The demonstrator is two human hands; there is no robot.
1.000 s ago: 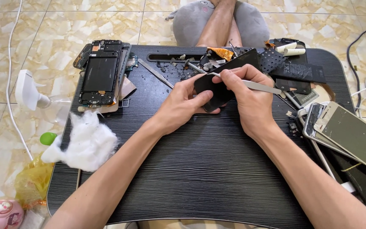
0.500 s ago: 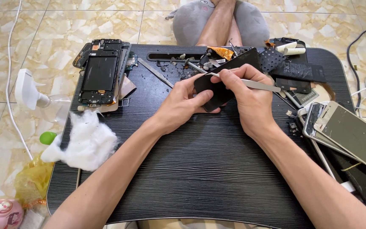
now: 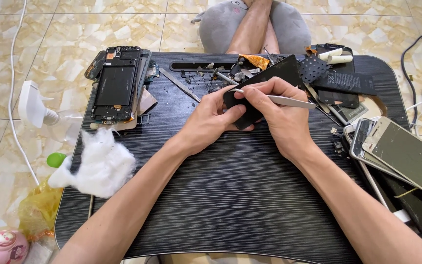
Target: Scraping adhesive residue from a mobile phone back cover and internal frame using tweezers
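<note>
Hands at work near the table's (image 3: 250, 195) far edge

Left hand (image 3: 211, 120) grips a black phone part (image 3: 264, 88); right hand (image 3: 274, 110) pinches a metal tool (image 3: 289, 101) against it.

The near half of the black table (image 3: 230, 205) lies open between the forearms; cotton wad (image 3: 101, 166) and opened phone frame (image 3: 116, 83) crowd the left edge; stacked phones (image 3: 396, 151) block the right; loose screws and tools (image 3: 211, 78) clutter the far strip beyond both hands.

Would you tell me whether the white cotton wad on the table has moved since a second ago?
No. The white cotton wad lies at the same spot near the table left edge, below the opened phone.
</note>
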